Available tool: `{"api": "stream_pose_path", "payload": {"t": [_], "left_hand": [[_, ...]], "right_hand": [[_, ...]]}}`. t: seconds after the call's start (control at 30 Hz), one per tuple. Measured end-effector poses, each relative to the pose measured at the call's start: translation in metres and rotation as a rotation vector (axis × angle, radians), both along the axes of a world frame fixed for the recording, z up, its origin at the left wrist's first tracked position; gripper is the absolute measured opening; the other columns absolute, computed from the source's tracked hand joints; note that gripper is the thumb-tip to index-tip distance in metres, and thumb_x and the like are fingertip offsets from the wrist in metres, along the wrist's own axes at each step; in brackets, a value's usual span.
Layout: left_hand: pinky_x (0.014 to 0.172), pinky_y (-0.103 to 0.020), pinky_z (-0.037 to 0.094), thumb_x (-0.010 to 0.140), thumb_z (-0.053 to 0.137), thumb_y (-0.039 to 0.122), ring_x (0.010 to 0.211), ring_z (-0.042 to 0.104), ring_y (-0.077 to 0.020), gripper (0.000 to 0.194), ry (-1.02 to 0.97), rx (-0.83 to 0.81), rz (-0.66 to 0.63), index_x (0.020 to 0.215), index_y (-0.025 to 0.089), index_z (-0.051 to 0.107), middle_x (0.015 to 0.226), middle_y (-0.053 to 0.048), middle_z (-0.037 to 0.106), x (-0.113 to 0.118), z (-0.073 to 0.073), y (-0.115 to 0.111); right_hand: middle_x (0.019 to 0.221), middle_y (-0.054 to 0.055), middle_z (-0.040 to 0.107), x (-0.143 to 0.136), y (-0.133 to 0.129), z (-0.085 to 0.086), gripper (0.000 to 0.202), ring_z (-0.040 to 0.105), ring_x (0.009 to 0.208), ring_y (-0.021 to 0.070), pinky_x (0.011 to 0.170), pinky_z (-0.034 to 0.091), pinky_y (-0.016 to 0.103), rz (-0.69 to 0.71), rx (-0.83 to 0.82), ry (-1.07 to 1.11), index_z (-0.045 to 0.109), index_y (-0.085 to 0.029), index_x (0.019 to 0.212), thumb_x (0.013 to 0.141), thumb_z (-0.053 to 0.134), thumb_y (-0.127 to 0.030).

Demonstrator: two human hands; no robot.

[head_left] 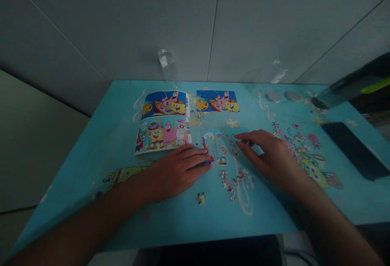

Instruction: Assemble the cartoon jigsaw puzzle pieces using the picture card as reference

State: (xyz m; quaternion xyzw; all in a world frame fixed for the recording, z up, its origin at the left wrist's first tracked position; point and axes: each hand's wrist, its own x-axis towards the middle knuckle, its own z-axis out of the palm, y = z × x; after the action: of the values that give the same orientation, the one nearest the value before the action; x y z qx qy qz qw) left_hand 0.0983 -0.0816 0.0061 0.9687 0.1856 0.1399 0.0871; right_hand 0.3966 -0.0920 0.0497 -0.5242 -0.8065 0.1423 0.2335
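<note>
Both my hands lie flat, fingers spread, holding nothing: left hand [178,170] pins the half-built puzzle [215,147]; right hand [269,154] could scatter loose pieces [233,182].

The desk [91,144] has a smooth printed top with a soft, matt sheen. The picture cards [164,134] look like glossy printed paper or card. The loose puzzle pieces [231,184] look like matt cardboard. The bottle [168,67] at the back is clear, shiny plastic. The wall panels [122,22] look plain and matt.
</note>
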Motion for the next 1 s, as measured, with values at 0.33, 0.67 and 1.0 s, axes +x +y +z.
{"api": "stream_pose_path", "payload": {"t": [0.33,0.67,1.0], "left_hand": [[0.117,-0.053,0.041,0.1,0.051,0.016,0.137,0.05,-0.027,0.042,0.037,0.012,-0.012,0.142,0.018,0.054,0.144,-0.01,0.058,-0.002,-0.003,0.001],[0.117,-0.052,0.04,0.1,0.05,0.014,0.135,0.051,-0.0263,0.04,0.045,0.019,-0.008,0.14,0.017,0.056,0.143,-0.01,0.059,0.001,0.003,0.001],[0.119,-0.052,0.039,0.101,0.051,0.016,0.137,0.049,-0.0261,0.04,0.048,0.015,-0.002,0.14,0.018,0.055,0.143,-0.01,0.059,0.0,-0.001,0.0]], "right_hand": [[0.104,0.009,0.07,-0.001,0.001,-0.003,0.032,0.064,0.098,0.0233,0.091,0.053,0.041,0.176,-0.075,-0.109,0.07,-0.021,0.124,0.1,0.05,-0.014],[0.094,0.008,0.063,-0.005,0.0,-0.015,0.055,0.06,0.089,0.0225,0.084,0.051,0.039,0.237,-0.122,-0.289,0.065,-0.025,0.136,0.088,0.052,-0.001],[0.098,0.008,0.065,-0.014,-0.008,-0.007,0.032,0.059,0.091,0.0221,0.084,0.047,0.039,0.326,-0.079,-0.152,0.066,-0.022,0.129,0.103,0.049,-0.02]]}}
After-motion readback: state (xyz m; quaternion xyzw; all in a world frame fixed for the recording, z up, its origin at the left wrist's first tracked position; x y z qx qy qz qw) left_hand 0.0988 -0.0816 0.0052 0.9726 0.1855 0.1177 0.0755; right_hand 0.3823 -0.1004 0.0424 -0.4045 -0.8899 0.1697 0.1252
